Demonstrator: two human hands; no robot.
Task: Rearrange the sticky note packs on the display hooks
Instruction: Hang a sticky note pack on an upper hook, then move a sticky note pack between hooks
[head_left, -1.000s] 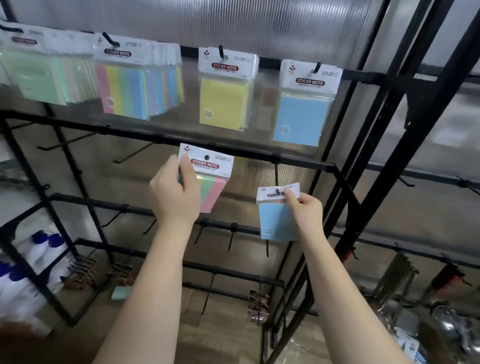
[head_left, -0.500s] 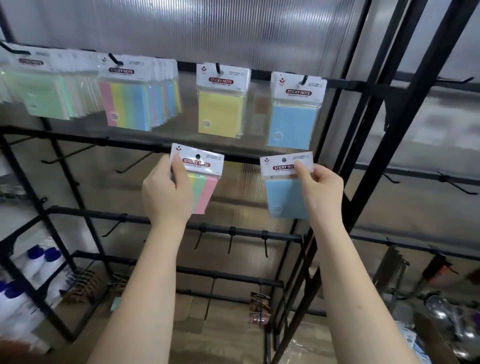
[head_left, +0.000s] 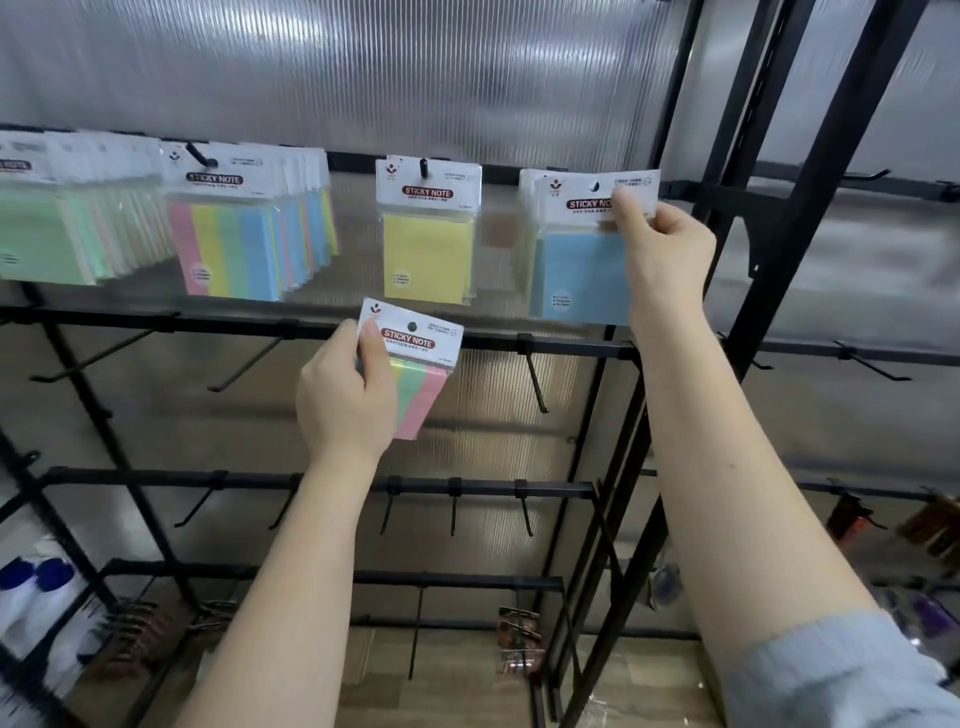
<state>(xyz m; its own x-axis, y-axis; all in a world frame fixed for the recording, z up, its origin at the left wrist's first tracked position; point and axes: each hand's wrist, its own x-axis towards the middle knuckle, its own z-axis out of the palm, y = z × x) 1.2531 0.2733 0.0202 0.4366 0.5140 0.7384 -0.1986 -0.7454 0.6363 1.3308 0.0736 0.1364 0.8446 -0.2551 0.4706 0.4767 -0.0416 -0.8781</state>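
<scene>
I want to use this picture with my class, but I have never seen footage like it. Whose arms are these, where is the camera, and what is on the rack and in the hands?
There is no machine here: the arms belong to a person stocking a shop display. The one picture comes from a camera worn on the person's head, looking forward at the hands.

The black rack carries hooks. On its top row hang sticky note packs: green packs, striped packs, a yellow pack and, at the right, blue ones.

The left hand pinches a striped pack off the hooks, below the yellow one. The right hand pinches a blue pack by its card top, up at the top row. Whether it already sits on the hook cannot be told.
</scene>
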